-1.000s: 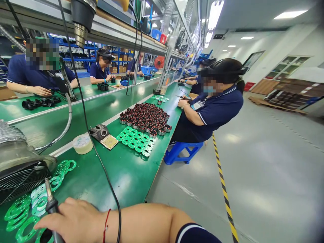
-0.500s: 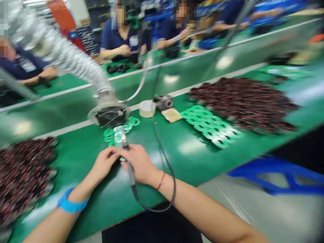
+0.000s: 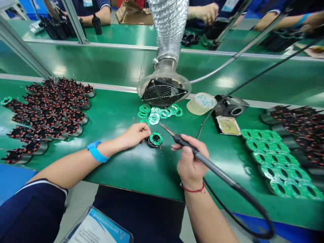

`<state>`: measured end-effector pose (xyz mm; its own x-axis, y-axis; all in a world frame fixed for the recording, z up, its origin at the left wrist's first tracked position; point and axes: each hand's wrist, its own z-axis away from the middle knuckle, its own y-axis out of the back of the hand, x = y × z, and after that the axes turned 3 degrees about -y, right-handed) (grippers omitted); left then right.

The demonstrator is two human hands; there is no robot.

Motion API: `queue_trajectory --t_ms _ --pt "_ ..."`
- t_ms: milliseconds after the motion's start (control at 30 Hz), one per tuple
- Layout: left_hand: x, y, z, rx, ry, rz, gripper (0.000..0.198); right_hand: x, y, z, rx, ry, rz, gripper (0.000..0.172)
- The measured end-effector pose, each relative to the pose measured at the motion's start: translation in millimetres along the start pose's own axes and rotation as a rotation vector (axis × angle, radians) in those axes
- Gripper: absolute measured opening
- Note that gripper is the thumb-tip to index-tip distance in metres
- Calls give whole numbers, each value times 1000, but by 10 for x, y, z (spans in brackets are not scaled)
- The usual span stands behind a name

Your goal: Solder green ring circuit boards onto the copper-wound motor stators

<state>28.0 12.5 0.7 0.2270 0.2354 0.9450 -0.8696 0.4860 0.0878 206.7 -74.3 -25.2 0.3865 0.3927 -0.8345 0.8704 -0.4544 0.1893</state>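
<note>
My right hand [image 3: 191, 158] is closed around a soldering iron [image 3: 202, 157], whose tip points up and left, apart from the work. A motor stator [image 3: 153, 145] stands on the bench with a green ring-shaped circuit board [image 3: 159, 142] on top. At its left edge, my left hand [image 3: 138, 134] has its fingers pinched together against the piece; the fingertips partly hide what they grip. Thin wires stick out beside the stator. Just behind lie several loose ring boards [image 3: 154, 118], green and white, under the fan of a fume extractor [image 3: 165, 92].
Rows of wired stators [image 3: 58, 111] fill the bench's left; more stators [image 3: 301, 135] stand at right beside green board panels [image 3: 278, 158]. A tape roll [image 3: 201, 104] and soldering iron stand [image 3: 231, 108] with sponge [image 3: 227, 125] sit behind my right hand. Co-workers' arms [image 3: 205, 13] show beyond the divider.
The view has swung left and down. My hands, close together before, are now apart: the right has drawn back rightward with the iron, while the left stays at the stator.
</note>
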Motion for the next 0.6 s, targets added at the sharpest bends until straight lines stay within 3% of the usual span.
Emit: queue_trajectory --t_ms 67,300,600 --pt "1 -3 -2 4 16 9 12 5 22 10 34 -17 -82 19" --pt "-23 3 -1 -22 -18 -40 14 -14 37 -7 -64 12 -55 14" --pt "-101 -1 50 41 -232 -303 9 9 56 10 -88 60 -25 14"
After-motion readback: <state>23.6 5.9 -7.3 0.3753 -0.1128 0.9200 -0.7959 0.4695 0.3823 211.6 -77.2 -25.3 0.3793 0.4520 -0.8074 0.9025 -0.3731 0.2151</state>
